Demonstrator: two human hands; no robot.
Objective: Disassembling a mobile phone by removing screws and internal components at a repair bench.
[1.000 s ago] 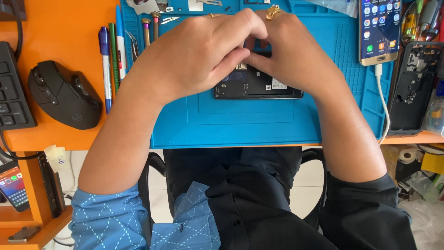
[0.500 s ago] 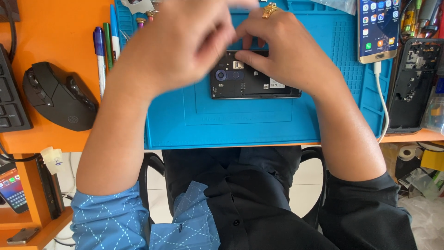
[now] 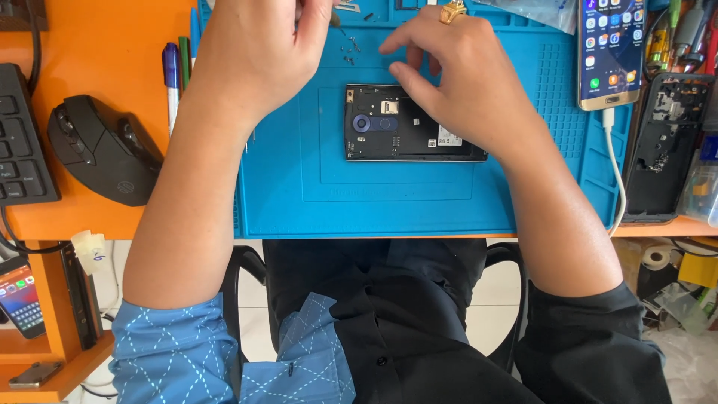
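Opened black phone (image 3: 413, 123) lies back-up, cover off, in the middle of the blue repair mat (image 3: 299, 194). Right hand (image 3: 467, 82), gold ring on, rests on the phone's right half, fingers loosely curled, gripping nothing visible. Left hand (image 3: 254, 52) is raised near the mat's far edge, fingers pinched on a thin tool (image 3: 336, 21) above tiny screws (image 3: 349, 51). Black mouse (image 3: 105, 150) sits off the mat's left edge; a lit smartphone (image 3: 609, 52) lies at the far right corner.

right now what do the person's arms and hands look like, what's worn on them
Both forearms are bare. The left arm has a blue sleeve with a pale diamond-line pattern, pushed up near the elbow. The right arm has a plain black sleeve, also pushed up. The right hand wears a chunky gold ring. The left hand shows no jewellery.
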